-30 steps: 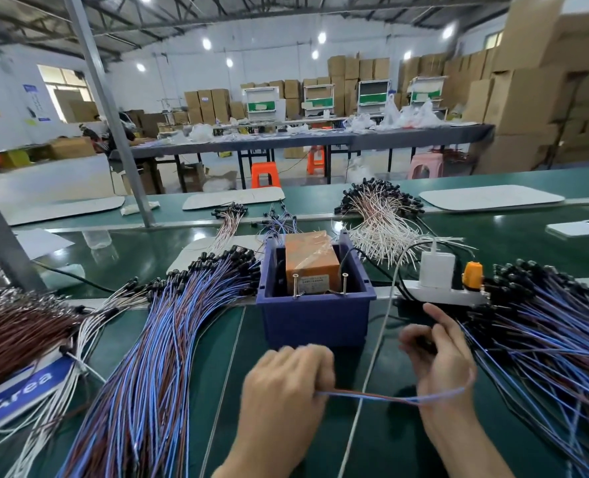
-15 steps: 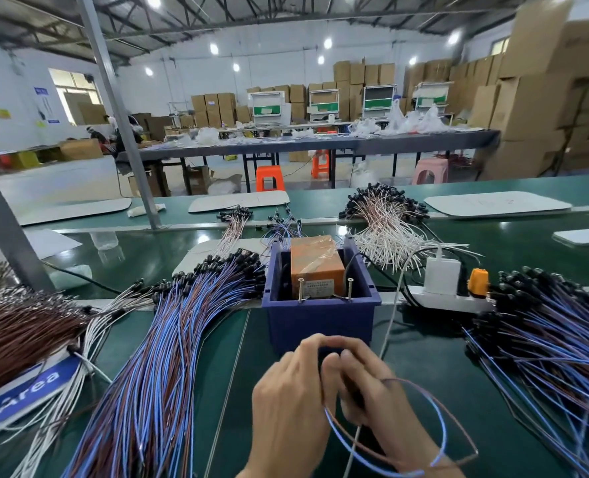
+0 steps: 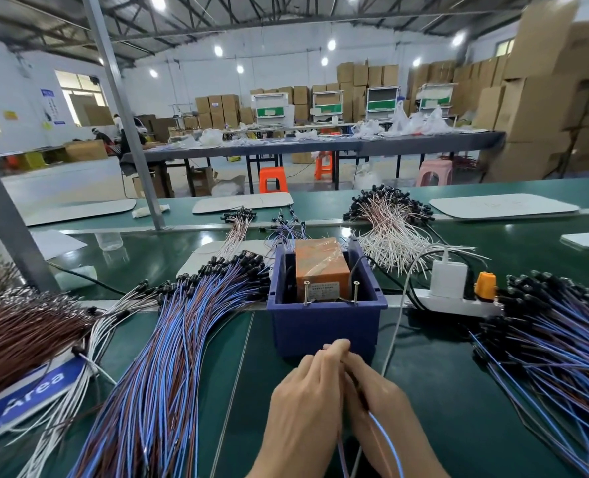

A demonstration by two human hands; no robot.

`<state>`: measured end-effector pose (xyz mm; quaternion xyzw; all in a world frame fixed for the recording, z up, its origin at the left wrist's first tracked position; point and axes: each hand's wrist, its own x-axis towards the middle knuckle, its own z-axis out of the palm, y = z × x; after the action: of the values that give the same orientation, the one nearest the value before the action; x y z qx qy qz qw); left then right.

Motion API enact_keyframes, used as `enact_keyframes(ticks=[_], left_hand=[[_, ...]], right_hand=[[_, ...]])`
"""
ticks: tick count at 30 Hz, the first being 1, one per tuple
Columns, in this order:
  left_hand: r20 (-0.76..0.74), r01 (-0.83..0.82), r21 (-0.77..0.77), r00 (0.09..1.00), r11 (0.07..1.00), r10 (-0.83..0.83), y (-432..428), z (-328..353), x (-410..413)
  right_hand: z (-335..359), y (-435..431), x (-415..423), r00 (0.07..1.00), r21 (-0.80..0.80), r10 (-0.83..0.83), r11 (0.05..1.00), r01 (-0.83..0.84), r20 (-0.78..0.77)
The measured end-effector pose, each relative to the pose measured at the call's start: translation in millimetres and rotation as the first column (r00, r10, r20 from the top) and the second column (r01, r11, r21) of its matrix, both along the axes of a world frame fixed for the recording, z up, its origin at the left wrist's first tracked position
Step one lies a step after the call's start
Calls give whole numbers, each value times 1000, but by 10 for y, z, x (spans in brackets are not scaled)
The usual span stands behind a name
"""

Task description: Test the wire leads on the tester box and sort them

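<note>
The left hand [image 3: 306, 401] and right hand [image 3: 379, 398] are pressed together low in the middle of the head view, fingers curled and meeting just in front of the bin. Between them they pinch a thin blue-and-brown wire lead [image 3: 386, 439]. Its ends are hidden inside the fingers. Its two strands run from the grip back toward the person, so the long axis lies near to far, and they leave the picture at the bottom edge. The hands hover over the dark green belt surface [image 3: 441, 391].

On the left a broad pile of blue and brown leads [image 3: 155, 357] fans out, with its black-capped ends pointing away and to the right. A similar heap of blue and brown leads [image 3: 555, 339] lies on the right, black ends at the far side. At the far left lie a bundle of brown wires [image 3: 20, 332] and some white wires [image 3: 106, 322].

Just beyond the fingertips stands a dark blue plastic bin [image 3: 324, 326]. In it sits an orange tester box wrapped in clear tape [image 3: 320, 267], with two upright metal pins [image 3: 306, 293] at its near edge.

To the right of the bin lies a white power strip [image 3: 458, 303] carrying a white charger [image 3: 448, 276] and an orange plug [image 3: 486, 286].

Farther back lies a tangle of white and pink wires with black ends [image 3: 389, 225].
</note>
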<state>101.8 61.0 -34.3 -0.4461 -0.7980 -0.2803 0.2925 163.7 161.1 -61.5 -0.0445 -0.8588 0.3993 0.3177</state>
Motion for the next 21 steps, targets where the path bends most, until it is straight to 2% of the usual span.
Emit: enact_keyframes(ticks=[1,4,7,11,15,18,21], left_hand=[[26,-33,-36,999,999,33,-12,-3,-18],[50,-111,-89,992,990,116,-47,-42,-72],[33,-116,-36,993,993,117,-36,-50,-90],[75,-96,-3,993,995,96,-47,-31,-106],[310,-70,-9,948,998,69,-69,-77,-103],[447,-11,79,894,997,-26,-79,-159,-110],[428,112,188,885,976,-184,-78,-145,-91]], right_hand=[[19,62,28,997,84,-69,994,70,-17],[101,97,112,999,134,-23,991,20,23],[59,87,86,997,154,-29,988,18,68],[14,143,49,994,189,-100,978,92,35],[5,186,50,989,189,-117,977,98,93],[17,190,67,986,179,-145,976,128,83],[35,209,75,983,79,-154,986,147,97]])
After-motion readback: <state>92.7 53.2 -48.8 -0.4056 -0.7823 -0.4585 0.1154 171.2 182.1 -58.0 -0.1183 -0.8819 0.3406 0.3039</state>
